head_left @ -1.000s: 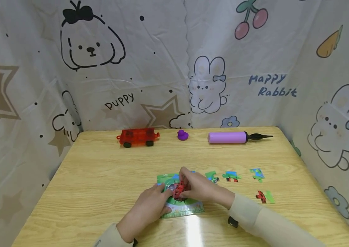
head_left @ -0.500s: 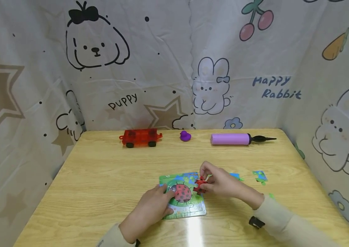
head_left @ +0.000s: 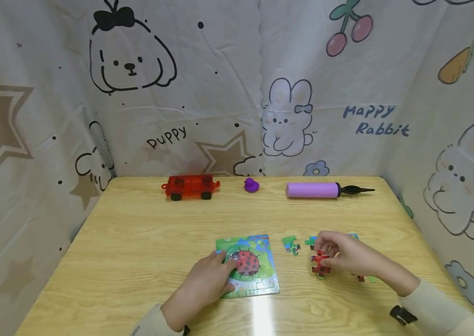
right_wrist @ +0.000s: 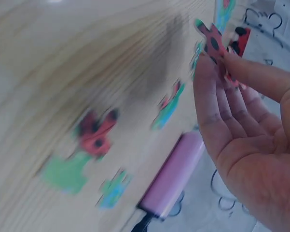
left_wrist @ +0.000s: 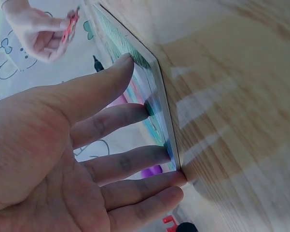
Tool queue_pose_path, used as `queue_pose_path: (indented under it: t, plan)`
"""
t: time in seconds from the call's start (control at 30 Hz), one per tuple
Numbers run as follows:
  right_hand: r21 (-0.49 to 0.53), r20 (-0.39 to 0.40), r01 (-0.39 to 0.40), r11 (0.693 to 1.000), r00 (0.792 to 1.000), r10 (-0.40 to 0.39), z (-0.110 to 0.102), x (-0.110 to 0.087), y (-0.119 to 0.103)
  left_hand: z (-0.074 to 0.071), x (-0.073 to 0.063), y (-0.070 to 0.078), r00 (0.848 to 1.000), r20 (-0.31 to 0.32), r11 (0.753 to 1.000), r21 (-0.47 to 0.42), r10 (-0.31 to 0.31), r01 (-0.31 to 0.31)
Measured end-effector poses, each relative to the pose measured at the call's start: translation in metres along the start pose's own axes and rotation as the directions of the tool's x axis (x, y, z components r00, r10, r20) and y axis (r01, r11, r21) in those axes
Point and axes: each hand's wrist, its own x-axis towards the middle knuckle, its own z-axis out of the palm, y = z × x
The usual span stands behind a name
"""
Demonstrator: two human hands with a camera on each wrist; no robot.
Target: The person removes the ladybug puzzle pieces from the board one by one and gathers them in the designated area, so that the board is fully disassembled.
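My left hand [head_left: 209, 275] rests on the left side of a square ladybug puzzle board [head_left: 264, 275] lying flat on the table. Its fingers are fairly straight, and in the left wrist view the fingertips touch the board's face and edge. To the right of the board, my right hand [head_left: 346, 254] pinches a red, black-spotted puzzle piece [head_left: 320, 264] between thumb and fingers, held above the table. A green puzzle piece [head_left: 290, 244] lies between the board and this hand. In the right wrist view, another red puzzle piece [right_wrist: 95, 135] lies beside a light green piece [right_wrist: 65, 173].
Along the table's back edge stand a red toy wagon [head_left: 191, 187], a purple toy duck [head_left: 251, 185] and a purple hand pump [head_left: 313, 190] with a black nozzle. A blue and green puzzle piece [right_wrist: 115, 189] lies near the pump. Patterned cloth [head_left: 216, 107] surrounds the table.
My right hand has moved right, from over the board to the loose pieces, carrying the red puzzle piece. The ladybug picture is now uncovered. My left hand stays on the board.
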Motion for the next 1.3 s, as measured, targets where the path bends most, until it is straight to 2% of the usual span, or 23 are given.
queue_pose_path:
  t: [0.17, 0.37, 0.53, 0.73, 0.97, 1.13, 1.3]
  plan:
    - [-0.018, 0.037, -0.03, 0.999, 0.999, 0.031, -0.003, -0.012, 0.012, -0.001, -0.002, 0.0, 1.0, -0.004, 1.0, 0.011, -0.008, 0.008]
    - [-0.091, -0.006, -0.039, 0.995, 0.999, 0.039, 0.004, -0.016, 0.02, -0.002, -0.002, 0.0, 1.0, 0.0, 1.0, 0.017, -0.003, 0.003]
    - [-0.155, -0.007, -0.067, 0.986, 0.998, 0.067, 0.01, -0.014, 0.017, -0.002, -0.002, 0.001, 1.0, -0.002, 1.0, 0.012, 0.003, -0.003]
    - [-0.279, -0.022, -0.088, 0.956, 0.996, 0.085, 0.015, -0.009, 0.005, -0.002, -0.001, 0.002, 1.0, 0.003, 1.0, 0.008, -0.005, 0.005]
    - [-0.429, -0.079, -0.113, 0.896, 0.993, 0.087, 0.023, -0.008, -0.004, -0.001, -0.001, 0.003, 1.0, -0.004, 1.0, -0.005, -0.008, 0.008]
    - [-0.426, -0.067, -0.094, 0.9, 0.995, 0.072, 0.027, -0.008, -0.002, -0.001, -0.002, 0.003, 1.0, -0.005, 1.0, -0.007, -0.008, 0.008]
    - [-0.415, -0.068, -0.111, 0.903, 0.994, 0.09, 0.029, -0.008, -0.002, 0.0, -0.002, 0.001, 1.0, -0.023, 1.0, 0.012, 0.002, -0.002]
